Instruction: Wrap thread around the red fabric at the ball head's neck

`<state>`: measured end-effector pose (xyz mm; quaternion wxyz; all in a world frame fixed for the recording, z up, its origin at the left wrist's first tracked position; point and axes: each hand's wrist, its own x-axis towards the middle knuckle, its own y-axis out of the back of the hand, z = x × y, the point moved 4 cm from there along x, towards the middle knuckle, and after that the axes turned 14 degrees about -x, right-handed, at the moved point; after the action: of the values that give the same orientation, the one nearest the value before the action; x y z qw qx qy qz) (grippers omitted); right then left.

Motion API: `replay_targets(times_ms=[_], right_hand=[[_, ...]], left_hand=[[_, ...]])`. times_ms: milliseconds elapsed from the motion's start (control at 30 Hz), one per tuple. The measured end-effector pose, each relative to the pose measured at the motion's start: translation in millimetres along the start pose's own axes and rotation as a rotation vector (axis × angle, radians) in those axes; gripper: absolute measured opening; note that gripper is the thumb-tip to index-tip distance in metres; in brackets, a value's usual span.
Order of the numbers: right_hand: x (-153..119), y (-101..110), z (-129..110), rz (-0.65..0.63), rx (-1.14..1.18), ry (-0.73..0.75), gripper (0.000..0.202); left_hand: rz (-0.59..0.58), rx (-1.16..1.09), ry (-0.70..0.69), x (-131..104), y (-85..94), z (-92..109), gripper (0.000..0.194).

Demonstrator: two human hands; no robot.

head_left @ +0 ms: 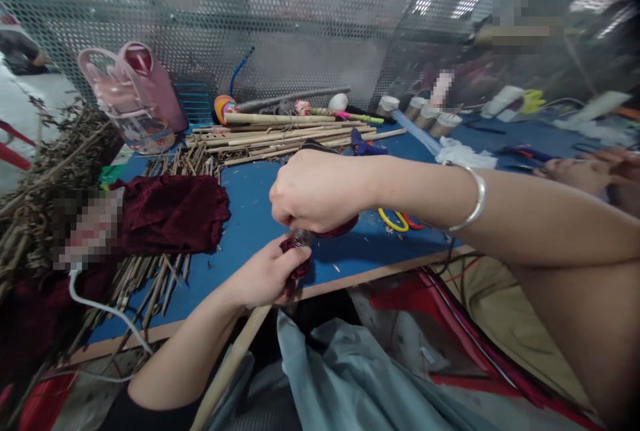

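My left hand (pixel 273 271) is closed round a bunched piece of dark red cloth (pixel 296 278) near the front edge of the blue table (pixel 260 198). A pale wooden stick (pixel 235 364) slants down toward my lap from below that hand. Just above it my right hand (pixel 325 194) is closed, palm down, its fingertips mostly hidden. Between the two hands shows a small greyish, shiny piece (pixel 301 238) that I cannot make out. More dark red cloth (pixel 343 228) shows under my right hand.
Folded dark red cloth (pixel 173 213) lies left, beside dried twigs (pixel 55 164). Behind are pale sticks (pixel 280 134), a pink bag (pixel 155 88), a blue glue gun (pixel 367 143) and white-capped jars (pixel 445 121). Yellow-handled scissors (pixel 393 220) lie right. Another person's hands (pixel 580 171) are far right.
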<state>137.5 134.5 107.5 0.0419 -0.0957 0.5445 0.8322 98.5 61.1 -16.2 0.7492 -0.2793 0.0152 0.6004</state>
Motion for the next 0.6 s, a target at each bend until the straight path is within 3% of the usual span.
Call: replay_targets(times_ms=[233,400,500,567,600], right_hand=[[3.2,-15.1,-5.6,-0.018,-0.013,0.003,0.012],[11.7,-19.1,-9.7,-0.051,0.053,0.017,0.005],[19.9,-32.0,-0.1,-0.251,0.273,0.068,0.007],[18.8,-49.7,4.2,-0.492,0.574,0.176,0.009],[17.2,-58.0,7.1,-0.536,0.729,0.182,0.009]], left_hand=[[0.008,0.049,-0.027,3.0,0.5,-6.5,0.028],[0.047,0.25,-0.169,5.0,-1.3,-6.8,0.031],[0.012,0.307,-0.221,-1.4,-14.3,-1.9,0.027],[-0.061,0.322,-0.237,-10.1,-25.9,3.8,0.023],[-0.081,0.316,-0.257,-15.3,-29.8,7.6,0.021]])
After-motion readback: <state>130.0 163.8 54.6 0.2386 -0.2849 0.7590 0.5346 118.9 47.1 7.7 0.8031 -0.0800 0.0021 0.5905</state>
